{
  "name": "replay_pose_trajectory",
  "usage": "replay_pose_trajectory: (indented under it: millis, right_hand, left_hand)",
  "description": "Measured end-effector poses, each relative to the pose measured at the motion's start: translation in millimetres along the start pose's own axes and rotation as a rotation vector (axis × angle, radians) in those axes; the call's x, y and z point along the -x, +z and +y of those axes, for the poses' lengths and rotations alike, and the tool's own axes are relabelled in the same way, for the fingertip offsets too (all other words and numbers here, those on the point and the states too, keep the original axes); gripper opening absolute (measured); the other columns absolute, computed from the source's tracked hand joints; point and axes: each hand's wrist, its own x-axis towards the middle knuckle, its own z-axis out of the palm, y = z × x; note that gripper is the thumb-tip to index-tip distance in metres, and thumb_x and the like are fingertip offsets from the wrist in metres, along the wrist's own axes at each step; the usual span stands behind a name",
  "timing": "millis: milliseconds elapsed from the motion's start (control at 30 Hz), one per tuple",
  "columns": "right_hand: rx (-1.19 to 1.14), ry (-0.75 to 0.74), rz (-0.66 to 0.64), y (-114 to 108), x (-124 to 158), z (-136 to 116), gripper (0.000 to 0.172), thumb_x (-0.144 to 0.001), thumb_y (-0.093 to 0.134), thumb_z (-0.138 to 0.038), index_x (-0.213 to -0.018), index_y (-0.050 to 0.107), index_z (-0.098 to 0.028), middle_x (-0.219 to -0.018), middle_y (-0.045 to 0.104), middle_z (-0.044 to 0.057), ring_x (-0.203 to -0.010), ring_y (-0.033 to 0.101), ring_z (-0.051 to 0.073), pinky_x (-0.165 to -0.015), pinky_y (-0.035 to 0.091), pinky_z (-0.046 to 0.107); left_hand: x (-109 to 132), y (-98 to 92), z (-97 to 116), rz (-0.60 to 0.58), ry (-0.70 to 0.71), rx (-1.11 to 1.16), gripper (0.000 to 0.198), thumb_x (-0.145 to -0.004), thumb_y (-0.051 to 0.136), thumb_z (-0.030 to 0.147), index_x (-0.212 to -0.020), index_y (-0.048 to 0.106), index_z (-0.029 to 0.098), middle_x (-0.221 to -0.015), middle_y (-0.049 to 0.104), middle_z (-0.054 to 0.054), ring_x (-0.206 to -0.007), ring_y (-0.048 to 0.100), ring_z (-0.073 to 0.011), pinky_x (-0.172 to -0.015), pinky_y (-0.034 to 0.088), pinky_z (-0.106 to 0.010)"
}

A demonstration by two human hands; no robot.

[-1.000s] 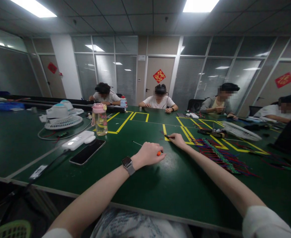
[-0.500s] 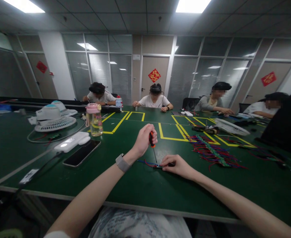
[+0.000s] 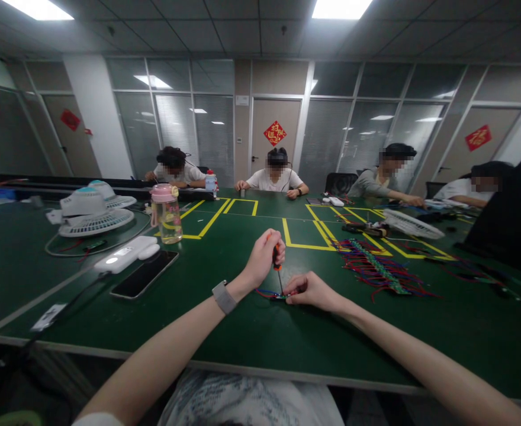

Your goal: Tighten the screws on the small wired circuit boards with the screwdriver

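My left hand (image 3: 264, 258) is closed around the orange and black handle of a screwdriver (image 3: 280, 279). The screwdriver stands nearly upright, its tip down at a small circuit board (image 3: 280, 297) on the green table. Red and blue wires (image 3: 267, 292) run from the board toward the left. My right hand (image 3: 311, 291) pinches the board's right end between thumb and fingers, which hide part of it. Whether the tip sits in a screw is too small to tell.
To the right lies a strip of green circuit boards (image 3: 378, 266) with many red and blue wires. On the left are a phone (image 3: 145, 274), a white power bank (image 3: 125, 254), a pink-lidded bottle (image 3: 166, 214) and fans (image 3: 96, 222). Several people sit across the green table (image 3: 225, 349).
My left hand and the screwdriver have shifted slightly right and down, closer to my right hand. The right hand still holds the board, its fingers slightly shifted.
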Motion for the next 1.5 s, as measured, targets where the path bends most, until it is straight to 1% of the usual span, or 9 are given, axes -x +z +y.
replay_pose_trajectory:
  millis: [333, 500, 733, 867, 1000, 1100, 1200, 1300, 1500]
  right_hand:
    - [-0.037, 0.012, 0.016, 4, -1, 2, 0.024, -0.063, 0.076, -0.032, -0.078, 0.075, -0.014, -0.077, 0.067, 0.004, -0.066, 0.056, 0.013, -0.058, 0.043, 0.024]
    - [-0.046, -0.012, 0.051, 11, 2, 4, 0.02, -0.066, 0.072, -0.025, -0.081, 0.07, -0.012, -0.065, 0.06, 0.0, -0.06, 0.052, 0.011, -0.057, 0.042, 0.023]
    - [0.052, -0.036, 0.106, 14, 5, 2, 0.023, -0.067, 0.069, -0.022, -0.088, 0.07, -0.014, -0.073, 0.065, 0.002, -0.064, 0.055, 0.013, -0.062, 0.046, 0.026]
    - [0.187, -0.098, 0.102, 12, 5, -1, 0.015, -0.069, 0.069, -0.023, -0.082, 0.071, -0.016, -0.071, 0.064, 0.002, -0.062, 0.055, 0.013, -0.06, 0.045, 0.025]
    - [0.247, -0.151, 0.096, 10, 3, -3, 0.012, -0.069, 0.072, -0.026, -0.076, 0.072, -0.016, -0.073, 0.064, 0.003, -0.063, 0.056, 0.014, -0.06, 0.045, 0.026]
    - [0.217, -0.151, 0.099, 9, 3, -4, 0.013, -0.07, 0.072, -0.028, -0.076, 0.072, -0.016, -0.075, 0.064, 0.003, -0.065, 0.056, 0.014, -0.061, 0.045, 0.026]
    - [0.192, -0.14, 0.075, 8, 3, -5, 0.013, -0.072, 0.071, -0.029, -0.077, 0.074, -0.017, -0.077, 0.065, 0.004, -0.068, 0.057, 0.015, -0.063, 0.045, 0.026]
    - [0.194, -0.133, 0.074, 8, 4, -4, 0.012, -0.073, 0.07, -0.027, -0.077, 0.074, -0.016, -0.076, 0.065, 0.004, -0.068, 0.058, 0.015, -0.063, 0.044, 0.026]
    - [0.229, -0.151, 0.159, 16, 4, 2, 0.007, -0.072, 0.068, -0.021, -0.074, 0.072, -0.015, -0.071, 0.061, 0.003, -0.063, 0.055, 0.013, -0.058, 0.043, 0.025]
  left_hand:
    - [3, 0.4, -3, -0.039, 0.04, -0.093, 0.028, -0.089, 0.044, 0.047, -0.085, 0.042, 0.019, -0.066, 0.042, 0.005, -0.051, 0.039, -0.0049, -0.049, 0.033, -0.017]
    - [8, 3.1, 0, -0.178, 0.129, -0.386, 0.026, -0.091, 0.044, 0.038, -0.109, 0.05, 0.019, -0.085, 0.056, -0.002, -0.068, 0.058, -0.0089, -0.064, 0.047, -0.022]
    - [12, 3.5, 8, -0.085, 0.285, -0.805, 0.028, -0.086, 0.054, 0.039, -0.104, 0.062, 0.019, -0.09, 0.062, -0.005, -0.075, 0.063, -0.0139, -0.066, 0.051, -0.022]
    - [12, 5.0, 9, -0.167, 0.285, -0.707, 0.033, -0.095, 0.035, 0.033, -0.115, 0.057, 0.018, -0.103, 0.063, -0.008, -0.08, 0.065, -0.0136, -0.07, 0.052, -0.023]
    - [11, 4.6, 9, -0.084, 0.262, -0.736, 0.027, -0.088, 0.051, 0.039, -0.099, 0.061, 0.017, -0.091, 0.059, -0.005, -0.068, 0.062, -0.0117, -0.061, 0.051, -0.022]
    - [11, 3.9, 11, -0.024, 0.355, -0.868, 0.022, -0.086, 0.054, 0.037, -0.093, 0.064, 0.018, -0.09, 0.056, -0.005, -0.08, 0.059, -0.0141, -0.074, 0.052, -0.026]
    - [12, 4.3, 13, -0.117, 0.355, -0.774, 0.026, -0.093, 0.042, 0.029, -0.107, 0.061, 0.019, -0.103, 0.057, -0.007, -0.089, 0.06, -0.0147, -0.081, 0.052, -0.028]
    - [12, 4.9, 11, -0.185, 0.272, -0.636, 0.027, -0.092, 0.044, 0.029, -0.112, 0.058, 0.018, -0.105, 0.057, -0.007, -0.08, 0.063, -0.0129, -0.072, 0.054, -0.025]
    - [10, 2.9, 9, -0.122, 0.329, -0.754, 0.023, -0.085, 0.057, 0.032, -0.102, 0.065, 0.019, -0.092, 0.055, -0.004, -0.078, 0.058, -0.0124, -0.07, 0.052, -0.023]
